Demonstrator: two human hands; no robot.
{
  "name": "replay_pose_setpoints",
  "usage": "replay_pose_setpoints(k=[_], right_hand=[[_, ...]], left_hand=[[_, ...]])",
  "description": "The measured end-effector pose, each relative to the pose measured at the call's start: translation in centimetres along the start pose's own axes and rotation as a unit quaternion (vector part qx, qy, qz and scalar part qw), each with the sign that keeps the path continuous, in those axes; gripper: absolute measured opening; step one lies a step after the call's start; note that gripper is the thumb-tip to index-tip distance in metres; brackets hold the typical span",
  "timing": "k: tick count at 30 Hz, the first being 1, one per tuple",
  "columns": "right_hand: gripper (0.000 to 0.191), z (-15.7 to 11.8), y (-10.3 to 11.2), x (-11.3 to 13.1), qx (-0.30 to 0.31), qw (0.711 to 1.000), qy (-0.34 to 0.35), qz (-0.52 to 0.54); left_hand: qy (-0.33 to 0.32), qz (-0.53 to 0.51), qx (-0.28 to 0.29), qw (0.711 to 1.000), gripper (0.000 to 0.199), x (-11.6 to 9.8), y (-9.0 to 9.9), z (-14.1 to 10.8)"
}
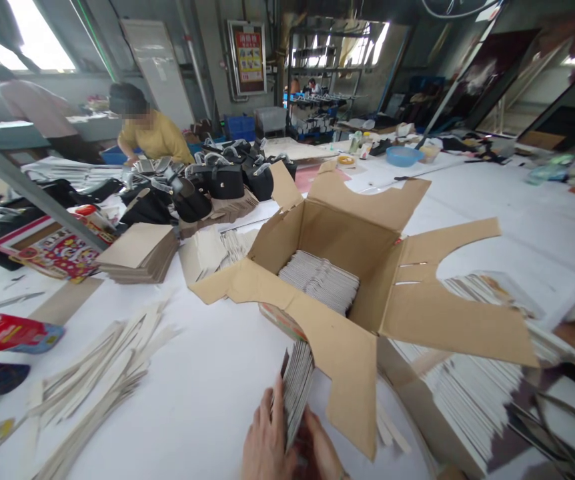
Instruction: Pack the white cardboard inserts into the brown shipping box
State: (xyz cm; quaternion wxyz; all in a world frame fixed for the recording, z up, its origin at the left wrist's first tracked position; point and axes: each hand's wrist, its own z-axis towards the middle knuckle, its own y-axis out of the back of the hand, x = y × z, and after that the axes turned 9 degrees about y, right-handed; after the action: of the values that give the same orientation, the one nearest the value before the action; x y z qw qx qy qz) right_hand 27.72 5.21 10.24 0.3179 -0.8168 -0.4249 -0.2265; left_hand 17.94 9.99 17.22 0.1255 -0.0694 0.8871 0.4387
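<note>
Between my two hands stands a stack of thin grey cardboard pieces (297, 383), tilted upright above the white table. My left hand (266, 433) presses along its left side, fingers stretched up the face. On the other side, my right hand (321, 443) closes round the lower right of the stack; part of that hand is hidden behind it. Just beyond is an open cardboard box (342, 233) with its flaps folded out. Inside it lie rows of similar grey cardboard pieces (320, 280), packed on edge.
Loose cardboard strips (102, 373) lie at left, near a stack of brown boards (140, 253). Black handbags (222, 177) stand behind. More cardboard pieces (472, 393) sit right of the box. A person in a yellow top (160, 137) works across the table.
</note>
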Motion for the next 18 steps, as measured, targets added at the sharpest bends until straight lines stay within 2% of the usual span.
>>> replay_pose_setpoints(k=[2,5,7,9,11,14,18], right_hand=[[0.051,-0.5,0.2,0.7,0.001,0.999,-0.017,0.039],[0.045,-1.2,0.0,1.3,0.024,0.996,-0.011,0.082],[0.04,-1.6,0.2,1.2,0.032,0.998,0.0,0.061],[0.042,-1.9,0.9,0.7,0.009,1.0,0.017,-0.003],[0.049,-2.0,2.3,0.1,-0.036,0.996,0.05,-0.071],[0.06,-1.8,4.6,-0.1,-0.082,0.983,0.113,-0.116],[0.075,-1.4,5.9,0.6,-0.073,0.955,0.232,-0.171]], left_hand=[[-0.02,0.0,-0.027,0.999,0.091,0.4,-0.1,0.2],[-0.058,-0.007,-0.041,0.997,0.089,2.0,0.8,0.1],[-0.1,0.007,-0.038,0.994,0.091,3.5,1.4,-0.5],[-0.143,0.026,-0.033,0.989,0.096,5.1,1.7,-1.3],[-0.163,0.042,-0.027,0.985,0.101,6.5,1.4,-2.0],[-0.156,0.066,-0.037,0.985,0.107,7.9,0.2,-2.3],[-0.154,0.078,-0.133,0.976,0.106,8.9,-1.1,-2.4]])
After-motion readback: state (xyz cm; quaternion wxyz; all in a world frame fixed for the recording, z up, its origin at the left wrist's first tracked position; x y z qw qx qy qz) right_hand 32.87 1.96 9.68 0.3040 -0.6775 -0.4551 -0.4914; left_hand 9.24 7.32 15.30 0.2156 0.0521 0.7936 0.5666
